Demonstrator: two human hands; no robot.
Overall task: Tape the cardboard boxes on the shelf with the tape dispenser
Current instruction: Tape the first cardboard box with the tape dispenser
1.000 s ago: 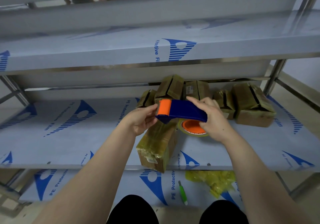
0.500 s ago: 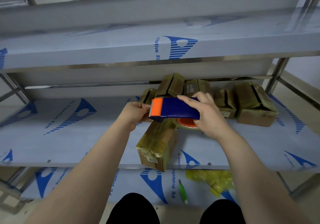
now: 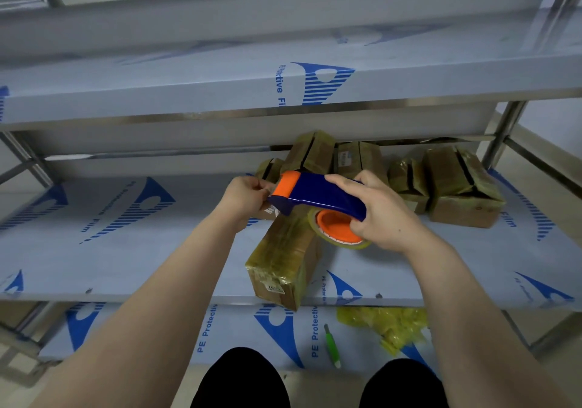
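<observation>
— State of the hands?

— The right hand [image 3: 387,215] is found wrapped round the rear of the tape dispenser [image 3: 321,195], thumb underneath by the orange roll [image 3: 337,226]. The fingertips of the left hand [image 3: 244,198] are gathered at the dispenser's orange nose. Whether a tape end is pinched there cannot be told.

— And the work?

— The dispenser is held above the shelf [image 3: 126,250], long axis left to right, nose towards the left hand. The nearest cardboard box [image 3: 283,256] lies directly below, long axis front to back, crossing the dispenser's, and somewhat nearer the left hand. A turn into line with the box, then a lowering, is judged necessary. Further boxes [image 3: 456,193] are noted at the rear.
</observation>
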